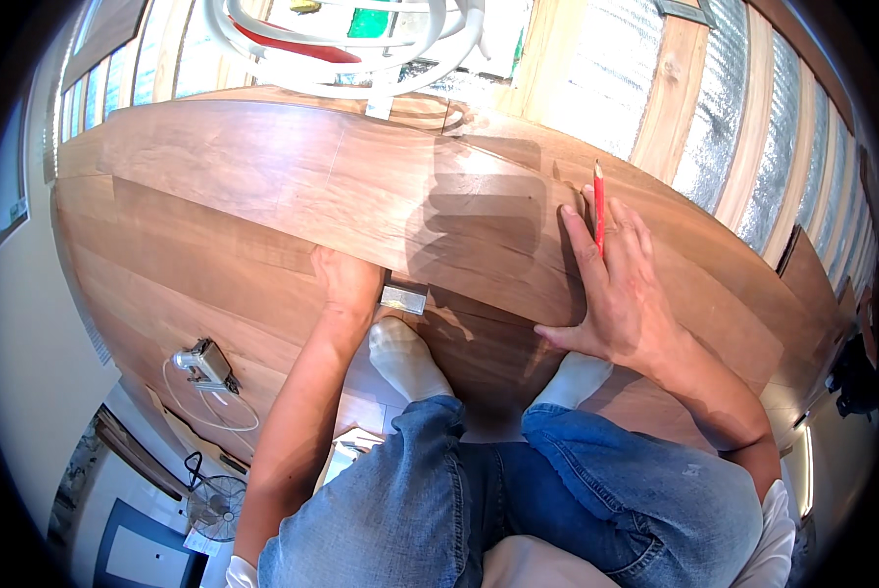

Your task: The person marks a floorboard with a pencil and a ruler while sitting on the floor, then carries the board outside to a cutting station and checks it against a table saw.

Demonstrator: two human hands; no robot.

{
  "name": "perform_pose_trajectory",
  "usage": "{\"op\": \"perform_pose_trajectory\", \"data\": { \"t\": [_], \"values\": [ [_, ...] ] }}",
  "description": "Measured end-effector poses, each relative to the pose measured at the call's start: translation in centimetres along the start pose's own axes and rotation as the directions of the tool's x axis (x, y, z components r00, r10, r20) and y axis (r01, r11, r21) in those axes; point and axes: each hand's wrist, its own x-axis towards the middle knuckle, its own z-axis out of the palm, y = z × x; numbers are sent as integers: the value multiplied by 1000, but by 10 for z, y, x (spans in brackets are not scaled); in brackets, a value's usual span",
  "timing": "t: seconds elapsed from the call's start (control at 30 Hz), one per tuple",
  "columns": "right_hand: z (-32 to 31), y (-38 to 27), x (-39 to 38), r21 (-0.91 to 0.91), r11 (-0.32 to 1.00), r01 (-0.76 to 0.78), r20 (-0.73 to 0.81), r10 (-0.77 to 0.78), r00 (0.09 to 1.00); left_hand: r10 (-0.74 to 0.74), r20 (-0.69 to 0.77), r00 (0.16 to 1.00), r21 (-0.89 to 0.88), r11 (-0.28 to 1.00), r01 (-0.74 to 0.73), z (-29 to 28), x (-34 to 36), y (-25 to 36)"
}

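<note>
A loose brown wooden floorboard [293, 167] lies crosswise in front of me, over boards of the same kind. My left hand [346, 279] is closed at its near edge, with most of the fingertips hidden against the wood. At the board's right end my right hand [621, 284] spreads thumb and fingers over the end and near corner. A red pencil [599, 211] is held between its fingers, sharpened tip pointing away from me. Beside my left hand, a small silver metal block [403, 299] sits at the board's near edge, just ahead of my left foot.
Beyond the boards, light wooden battens [672, 93] alternate with silver foil insulation [606, 69]. A coil of white tubing [430, 49] lies at the far side. To the left are a power adapter with a cord [209, 365] and, lower down, a fan [216, 508].
</note>
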Motion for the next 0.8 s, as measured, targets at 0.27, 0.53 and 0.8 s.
{"op": "perform_pose_trajectory", "data": {
  "t": [0.27, 0.53, 0.8],
  "values": [
    [-1, 0, 1, 3, 1000, -5, 6, 5, 1000, -30, 58, 998, -18, 999, 31, -4, 1, 5],
    [-3, 1, 2, 19, 1000, -19, 42, 18, 999, 83, -84, 993, 16, 996, -82, 8, -4, -7],
    [4, 4, 1, 17, 1000, -13, 4, 12, 1000, 6, 0, 1000, 28, 1000, -6, 9, -9, -13]
  ]
}}
